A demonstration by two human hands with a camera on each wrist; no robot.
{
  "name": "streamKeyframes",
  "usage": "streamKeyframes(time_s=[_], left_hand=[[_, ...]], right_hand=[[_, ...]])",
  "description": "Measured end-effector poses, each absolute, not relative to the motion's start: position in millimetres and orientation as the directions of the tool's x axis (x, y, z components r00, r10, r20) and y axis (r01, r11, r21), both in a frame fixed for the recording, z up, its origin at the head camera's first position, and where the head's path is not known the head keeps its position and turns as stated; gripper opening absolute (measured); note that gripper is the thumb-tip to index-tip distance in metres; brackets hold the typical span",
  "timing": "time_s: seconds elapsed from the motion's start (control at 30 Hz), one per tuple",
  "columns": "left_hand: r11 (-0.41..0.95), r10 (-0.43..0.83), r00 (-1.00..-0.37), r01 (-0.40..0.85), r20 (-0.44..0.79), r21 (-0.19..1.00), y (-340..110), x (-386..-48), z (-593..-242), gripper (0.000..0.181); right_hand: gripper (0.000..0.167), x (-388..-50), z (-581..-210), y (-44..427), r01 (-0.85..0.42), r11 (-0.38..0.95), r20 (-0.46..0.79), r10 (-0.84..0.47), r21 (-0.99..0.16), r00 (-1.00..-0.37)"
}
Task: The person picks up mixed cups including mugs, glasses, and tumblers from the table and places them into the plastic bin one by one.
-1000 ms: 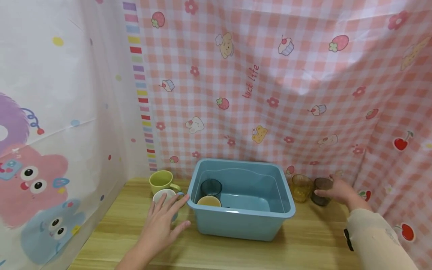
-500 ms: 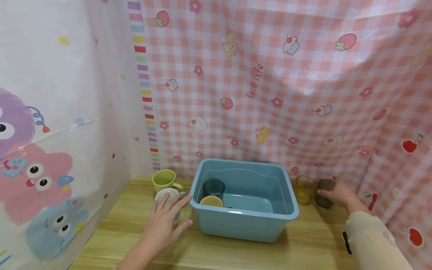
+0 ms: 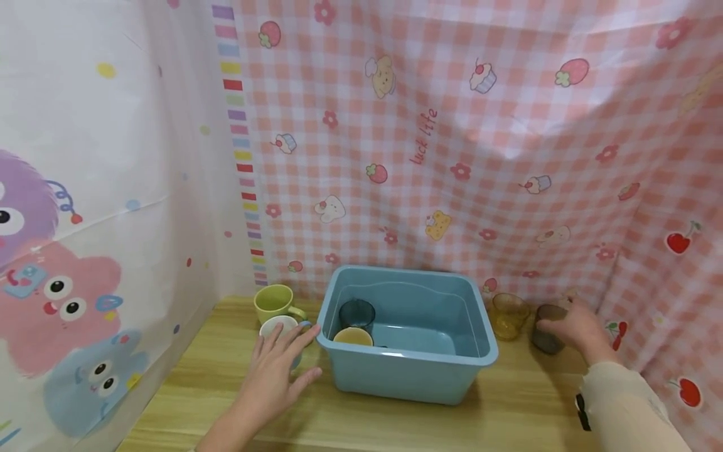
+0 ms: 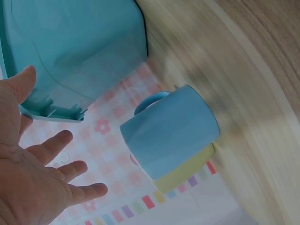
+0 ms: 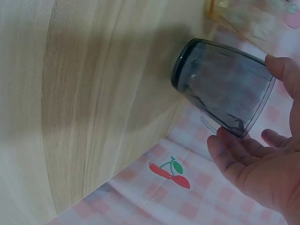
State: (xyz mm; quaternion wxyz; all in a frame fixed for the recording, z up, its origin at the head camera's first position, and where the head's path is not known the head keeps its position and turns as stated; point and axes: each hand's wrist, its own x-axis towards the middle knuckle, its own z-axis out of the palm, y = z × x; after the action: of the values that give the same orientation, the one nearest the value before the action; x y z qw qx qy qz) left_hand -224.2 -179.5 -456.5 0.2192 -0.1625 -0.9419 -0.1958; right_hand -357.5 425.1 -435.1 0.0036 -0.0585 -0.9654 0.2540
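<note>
Left hand [image 3: 275, 371] hovers, fingers spread, by the blue mug [image 4: 171, 131] toward the surface's [image 3: 395, 427] left edge; near the far right corner, the right hand [image 3: 582, 326] pinches the smoky glass tumbler [image 5: 225, 82]: a rim slip could knock the amber tumbler [image 3: 508, 318]!

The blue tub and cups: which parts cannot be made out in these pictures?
Head view: base of the beige cup, behind the near tub wall.
Head view: part of the blue mug, behind the left hand.
Left wrist view: most of the yellow mug, behind the blue mug.
Right wrist view: part of the amber cup, beyond the top edge.
</note>
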Motion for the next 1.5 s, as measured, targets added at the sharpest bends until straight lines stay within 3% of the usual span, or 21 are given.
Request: streamKeyframes(time_s=[0.17, 0.4, 0.97, 1.5], left_hand=[[0.869, 0.216, -0.855, 0.388, 0.471, 0.306, -180.6, -224.8, -457.4, 0.076], [0.869, 0.213, -0.848, 0.392, 0.485, 0.303, -183.6, -226.0, -456.0, 0.077], [0.861, 0.227, -0.848, 0.405, 0.479, 0.308, -180.1, -223.0, -454.3, 0.076], [0.859, 0.249, -0.849, 0.416, 0.467, 0.299, -180.1, -224.7, -454.0, 0.077]], right_hand=[[0.126, -344.5, -425.6, 423.9, 0.143, 0.863, -0.032, 0.146, -0.485, -0.989], [0.122, -327.3, -407.8, 407.8, 0.043, 0.878, 0.095, 0.100, -0.476, -0.990], [0.118, -266.4, -361.9, 354.8, -0.069, 0.921, 0.184, 0.003, -0.384, -0.983], [0.118, -204.2, -299.8, 346.8, -0.162, 0.928, 0.197, -0.099, -0.336, -0.975]])
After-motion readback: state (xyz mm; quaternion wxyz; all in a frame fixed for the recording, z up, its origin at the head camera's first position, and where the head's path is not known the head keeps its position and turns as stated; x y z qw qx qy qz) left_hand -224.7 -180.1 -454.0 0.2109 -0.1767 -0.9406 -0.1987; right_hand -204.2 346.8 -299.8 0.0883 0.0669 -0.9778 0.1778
